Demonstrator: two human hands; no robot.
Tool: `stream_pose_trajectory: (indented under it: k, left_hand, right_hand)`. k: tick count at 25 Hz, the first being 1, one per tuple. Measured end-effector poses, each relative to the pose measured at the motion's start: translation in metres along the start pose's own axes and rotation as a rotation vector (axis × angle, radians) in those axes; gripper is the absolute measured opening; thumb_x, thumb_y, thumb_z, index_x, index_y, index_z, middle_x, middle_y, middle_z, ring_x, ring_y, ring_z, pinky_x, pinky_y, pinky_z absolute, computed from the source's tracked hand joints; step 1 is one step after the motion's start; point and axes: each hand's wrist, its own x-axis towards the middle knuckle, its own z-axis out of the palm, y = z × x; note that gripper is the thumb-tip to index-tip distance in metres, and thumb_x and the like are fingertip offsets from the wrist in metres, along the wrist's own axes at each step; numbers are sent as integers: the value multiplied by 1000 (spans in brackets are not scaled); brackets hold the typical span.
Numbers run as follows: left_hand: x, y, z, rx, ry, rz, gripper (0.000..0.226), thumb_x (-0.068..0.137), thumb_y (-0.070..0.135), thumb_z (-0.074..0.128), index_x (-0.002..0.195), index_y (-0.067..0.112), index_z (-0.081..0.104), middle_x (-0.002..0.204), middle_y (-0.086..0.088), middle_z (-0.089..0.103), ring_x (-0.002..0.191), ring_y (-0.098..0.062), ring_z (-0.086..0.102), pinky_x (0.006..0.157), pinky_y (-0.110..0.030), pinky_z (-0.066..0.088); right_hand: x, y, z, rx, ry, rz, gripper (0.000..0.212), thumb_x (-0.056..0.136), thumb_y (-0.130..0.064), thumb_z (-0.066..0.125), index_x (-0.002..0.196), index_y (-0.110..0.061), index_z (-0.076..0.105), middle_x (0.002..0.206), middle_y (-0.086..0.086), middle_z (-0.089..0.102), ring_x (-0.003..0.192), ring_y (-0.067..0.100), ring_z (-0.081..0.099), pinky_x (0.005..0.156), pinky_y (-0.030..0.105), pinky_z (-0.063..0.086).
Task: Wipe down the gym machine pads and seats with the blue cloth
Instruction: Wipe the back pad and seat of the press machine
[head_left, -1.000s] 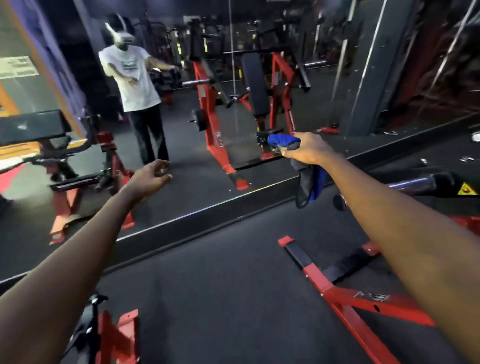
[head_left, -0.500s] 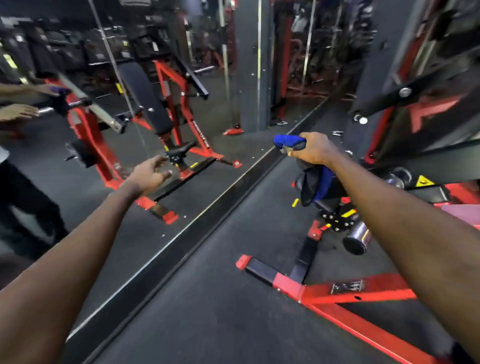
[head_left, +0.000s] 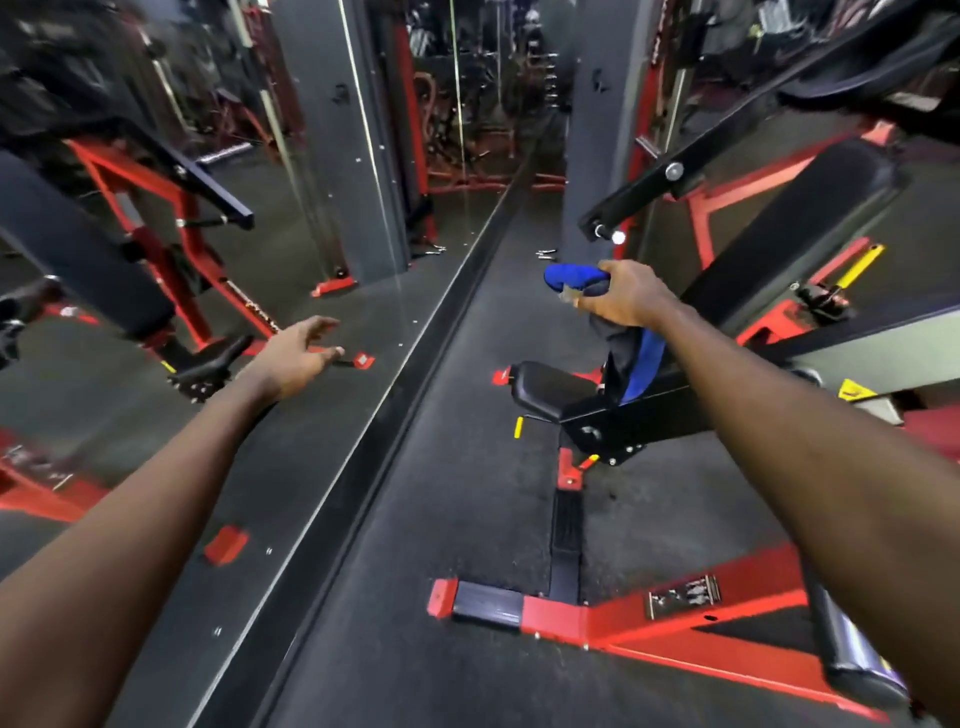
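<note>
My right hand (head_left: 623, 296) grips the blue cloth (head_left: 569, 276), and a blue-and-dark tail (head_left: 641, 364) of it hangs down below my wrist. Just under that hand is the black seat (head_left: 545, 384) of a red-framed gym machine. Its long black back pad (head_left: 795, 234) slopes up to the right behind my forearm. My left hand (head_left: 298, 356) is stretched out in front of the mirror with its fingers spread and loose, holding nothing.
A wall mirror (head_left: 218, 291) fills the left side, with a dark sill (head_left: 415, 364) along its foot, and reflects the machine. Red base bars (head_left: 623, 618) lie across the dark rubber floor (head_left: 441, 519). A black lever arm (head_left: 727, 156) juts out above the seat.
My view has swung right, from the mirror and my reflection to the machine. The seat and back pad now sit under my right hand. Both arms stay outstretched and the cloth stays gripped.
</note>
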Motion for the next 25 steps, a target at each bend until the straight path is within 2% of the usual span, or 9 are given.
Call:
stream_pose_trajectory:
  k: [2,4,7,11,13,16,18,20,25]
  left_hand:
    - [53,-7,4,-16,-49,37,48,96,17,67,142,11,54,143,-11,57,131,-25,54,110,-31,37]
    - [104,-8,13,-28,-97,92,48,96,18,68,141,12,54,143,-10,58,131,-25,55,112,-33,37]
    - [181,-6,33,-49,-144,201,48,96,18,68,141,11,54,144,-12,57,133,-24,53,110,-29,36]
    - [281,10,60,-110,-278,310,48,98,18,65,144,14,52,146,-9,54,136,-22,50,105,-27,36]
    - [329,22,77,-137,-314,360,48,97,20,66,143,17,52,145,-9,55,134,-21,51,103,-27,38]
    - [381,50,108,-161,-356,423,48,97,18,67,143,13,54,141,-11,57,131,-24,53,102,-26,38]
    - [414,68,132,-158,-402,473,48,96,19,68,142,13,55,141,-11,58,131,-24,54,110,-34,40]
    - [446,84,153,-174,-427,501,47,96,21,69,140,16,56,141,-9,58,131,-23,54,110,-40,42]
    - [520,133,193,-170,-462,592,49,97,23,67,143,17,53,145,-5,56,134,-21,52,114,-34,35]
  right_hand:
    - [25,4,1,-12,40,44,58,80,-68,70,97,-13,64,101,10,68,100,34,63,82,36,48]
    - [46,11,2,-39,67,91,57,82,-63,72,99,-9,65,101,14,69,101,36,63,80,36,46]
    - [78,22,7,-67,120,169,52,83,-58,73,99,-10,65,101,13,69,101,34,63,76,32,40]
    - [112,38,10,-99,187,329,50,83,-55,75,108,-12,66,105,12,68,105,30,64,82,35,46]
    - [124,46,8,-100,236,390,54,82,-58,74,111,-12,66,106,10,68,104,29,63,83,34,45]
    - [141,65,2,-140,274,462,50,83,-52,75,106,-8,67,106,16,70,103,36,64,84,37,47]
    - [156,82,-3,-158,309,525,44,83,-46,76,106,-9,67,105,16,70,103,36,64,83,37,47]
    - [172,96,-8,-160,341,560,42,84,-40,76,112,-10,67,109,15,70,107,35,64,86,36,47]
    - [209,121,-16,-172,385,642,39,83,-39,75,111,-13,66,109,14,70,108,34,63,86,34,46]
